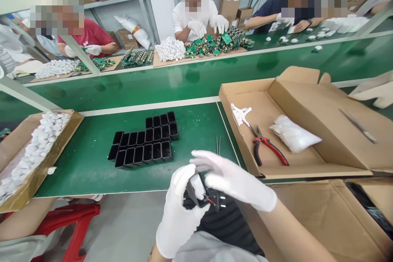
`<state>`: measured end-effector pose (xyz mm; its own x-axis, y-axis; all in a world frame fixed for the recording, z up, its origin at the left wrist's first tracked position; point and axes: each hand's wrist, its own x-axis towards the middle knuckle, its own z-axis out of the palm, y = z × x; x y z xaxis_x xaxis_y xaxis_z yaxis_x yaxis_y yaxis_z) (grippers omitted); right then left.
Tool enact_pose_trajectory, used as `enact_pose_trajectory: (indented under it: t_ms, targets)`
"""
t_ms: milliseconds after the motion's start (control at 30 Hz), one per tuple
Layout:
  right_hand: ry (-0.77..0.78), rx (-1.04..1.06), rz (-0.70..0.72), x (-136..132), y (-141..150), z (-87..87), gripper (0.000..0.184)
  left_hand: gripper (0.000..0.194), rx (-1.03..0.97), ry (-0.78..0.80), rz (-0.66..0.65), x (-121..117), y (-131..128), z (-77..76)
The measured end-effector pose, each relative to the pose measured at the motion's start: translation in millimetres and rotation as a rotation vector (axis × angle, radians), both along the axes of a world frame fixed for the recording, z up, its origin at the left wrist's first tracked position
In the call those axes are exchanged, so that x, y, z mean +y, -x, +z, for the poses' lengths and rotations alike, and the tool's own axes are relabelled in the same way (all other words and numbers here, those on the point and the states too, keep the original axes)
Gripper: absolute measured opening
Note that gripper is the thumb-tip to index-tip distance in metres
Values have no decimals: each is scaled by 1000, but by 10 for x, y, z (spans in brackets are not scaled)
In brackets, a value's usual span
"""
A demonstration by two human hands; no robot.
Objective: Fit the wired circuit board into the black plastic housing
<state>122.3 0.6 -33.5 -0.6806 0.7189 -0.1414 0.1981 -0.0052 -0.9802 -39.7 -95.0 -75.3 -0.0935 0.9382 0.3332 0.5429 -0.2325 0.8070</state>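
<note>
Both my hands wear white gloves and meet low in the middle of the head view, over my lap. My left hand [179, 208] is wrapped round a small black housing [204, 196] with a white part and red and black wires showing. My right hand [233, 180] pinches the same piece from the right, fingers closed on its top. On the green bench in front of them stand several empty black housings [144, 143] in rows. Thin metal tweezers [218, 145] lie just beyond my right fingers.
An open cardboard box [307, 102] to the right holds red-handled pliers [268, 147], a white glove and a clear bag. A tray of white parts [33, 151] sits left. A red stool [73, 221] stands below. Three gloved people work across the green conveyor [153, 82] with circuit boards.
</note>
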Motion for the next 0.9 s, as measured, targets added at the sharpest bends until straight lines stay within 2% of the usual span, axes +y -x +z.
enact_pose_trajectory:
  t_ms: [33, 100, 233, 300, 333, 400, 500, 600, 700, 767, 900]
  targets:
    - [47, 5, 70, -35, 28, 60, 57, 64, 49, -30, -24, 13, 6, 18]
    - [59, -19, 103, -83, 75, 122, 56, 61, 122, -73, -65, 29, 19, 47]
    - [-109, -119, 59, -146, 122, 130, 53, 59, 172, -78, -130, 20, 36, 41]
    - [-153, -190, 9, -171, 136, 114, 44, 60, 149, -23, -138, 10, 41, 17]
    - [-127, -181, -6, -178, 142, 101, 40, 61, 116, 9, -137, 6, 44, 4]
    - [4, -28, 35, -178, 144, 59, 39, 65, 35, 50, -145, 1, 48, -14]
    - [145, 163, 148, -171, 122, -9, 55, 68, -23, 65, -158, -7, 48, -23]
    - [90, 64, 120, -199, 83, -33, 64, 66, 9, 67, -176, -18, 36, -19]
    - [20, -5, 103, -240, 47, -19, 59, 66, 40, 86, -195, -33, 23, -20]
    - [33, -7, 117, -248, 20, -16, 59, 67, 38, 102, -205, -39, 22, -24]
    - [124, 45, 169, -251, -48, -65, 70, 70, 34, 100, -234, -20, 26, -12]
